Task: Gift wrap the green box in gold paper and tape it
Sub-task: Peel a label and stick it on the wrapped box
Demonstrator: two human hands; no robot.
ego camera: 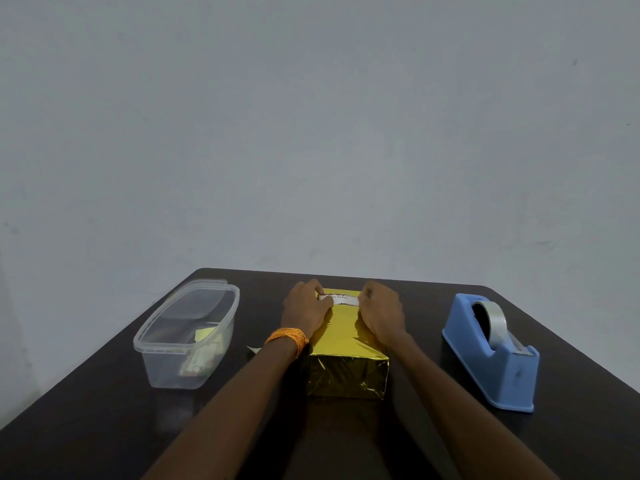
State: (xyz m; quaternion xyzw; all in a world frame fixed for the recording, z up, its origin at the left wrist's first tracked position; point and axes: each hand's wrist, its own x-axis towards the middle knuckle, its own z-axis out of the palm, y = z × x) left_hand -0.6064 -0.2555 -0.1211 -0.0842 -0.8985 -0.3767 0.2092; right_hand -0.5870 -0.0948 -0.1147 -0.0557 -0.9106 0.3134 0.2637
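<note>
A box wrapped in shiny gold paper point(346, 362) lies lengthwise on the dark table point(104, 427); none of its green shows. A small white label point(341, 300) with dark print lies on its far top. My left hand point(304, 313), with an orange thread band at the wrist, rests on the box's left top edge, fingertips on the label's left end. My right hand point(381, 315) rests on the right top edge, curled fingers touching the label's right end. A blue tape dispenser point(491, 355) with a clear roll stands to the right.
A clear plastic tub point(156, 348) with small paper items inside stands to the left of the box. A pale scrap of paper point(254, 349) lies by my left wrist. A plain grey wall rises behind the table's far edge.
</note>
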